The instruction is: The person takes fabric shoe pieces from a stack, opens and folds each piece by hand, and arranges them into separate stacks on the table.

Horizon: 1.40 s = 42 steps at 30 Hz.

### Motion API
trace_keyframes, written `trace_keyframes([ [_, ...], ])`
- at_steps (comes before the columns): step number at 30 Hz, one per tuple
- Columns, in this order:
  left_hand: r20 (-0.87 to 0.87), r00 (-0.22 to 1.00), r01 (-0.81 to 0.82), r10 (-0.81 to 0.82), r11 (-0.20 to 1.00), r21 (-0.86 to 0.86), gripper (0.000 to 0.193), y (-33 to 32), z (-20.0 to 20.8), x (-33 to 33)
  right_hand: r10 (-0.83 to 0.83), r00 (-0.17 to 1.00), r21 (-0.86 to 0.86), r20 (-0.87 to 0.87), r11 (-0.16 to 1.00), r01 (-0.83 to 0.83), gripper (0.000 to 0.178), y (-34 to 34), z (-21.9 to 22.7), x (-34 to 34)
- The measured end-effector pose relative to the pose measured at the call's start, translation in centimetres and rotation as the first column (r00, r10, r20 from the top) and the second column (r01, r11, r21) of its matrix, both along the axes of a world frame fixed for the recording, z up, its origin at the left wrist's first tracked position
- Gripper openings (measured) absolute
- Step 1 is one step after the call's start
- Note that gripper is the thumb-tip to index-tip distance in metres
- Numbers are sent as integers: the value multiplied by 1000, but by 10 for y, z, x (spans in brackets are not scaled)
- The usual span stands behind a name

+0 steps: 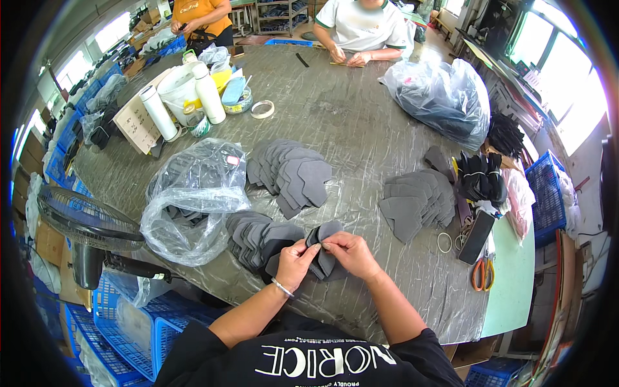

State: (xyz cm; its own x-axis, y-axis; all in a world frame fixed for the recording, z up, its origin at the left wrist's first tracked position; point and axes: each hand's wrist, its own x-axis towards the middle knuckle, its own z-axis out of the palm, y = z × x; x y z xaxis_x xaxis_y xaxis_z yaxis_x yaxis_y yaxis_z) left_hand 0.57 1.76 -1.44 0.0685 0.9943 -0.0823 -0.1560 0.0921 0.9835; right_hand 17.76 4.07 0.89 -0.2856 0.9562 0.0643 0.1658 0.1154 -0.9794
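Observation:
Close in front of me, both hands pinch dark grey cut fabric pieces (pixel 327 263) near the table's front edge. My left hand (pixel 295 263), with a bracelet at the wrist, grips them from the left. From the right, the thumb and fingers of my right hand (pixel 351 254) are closed on their upper part. How many pieces lie between the fingers I cannot make out. Left of my hands spreads a fanned row of grey pieces (pixel 248 237). Farther off lies another overlapping pile (pixel 290 173), and a third pile (pixel 419 201) is to the right.
A clear plastic bag (pixel 196 216) lies left of the piles, beside a black fan (pixel 90 222). Bottles (pixel 208 93) and a tape roll (pixel 262 109) stand farther back. At right are orange-handled scissors (pixel 482 274), a phone (pixel 477 237) and a stuffed bag (pixel 442 100). Two people work beyond.

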Motion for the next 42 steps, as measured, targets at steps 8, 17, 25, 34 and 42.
trace_keyframes([
  [8,-14,1000,20,-20,1000,18,11,1,4,0,-49,996,175,73,984,36,7,-1,0,-6],
  [17,-59,997,50,-48,998,35,13,0,7,0,-88,994,160,63,984,77,6,-2,-8,-6],
  [25,-209,977,47,-41,999,27,14,-4,1,-5,-43,996,151,84,988,30,9,-3,-3,-5],
  [34,62,971,-225,229,972,-70,13,6,-15,12,-496,586,-490,-641,852,186,15,-3,-37,28],
  [42,-67,941,-332,332,943,13,15,-1,-10,10,-517,594,-249,-617,844,475,13,58,-13,56],
])
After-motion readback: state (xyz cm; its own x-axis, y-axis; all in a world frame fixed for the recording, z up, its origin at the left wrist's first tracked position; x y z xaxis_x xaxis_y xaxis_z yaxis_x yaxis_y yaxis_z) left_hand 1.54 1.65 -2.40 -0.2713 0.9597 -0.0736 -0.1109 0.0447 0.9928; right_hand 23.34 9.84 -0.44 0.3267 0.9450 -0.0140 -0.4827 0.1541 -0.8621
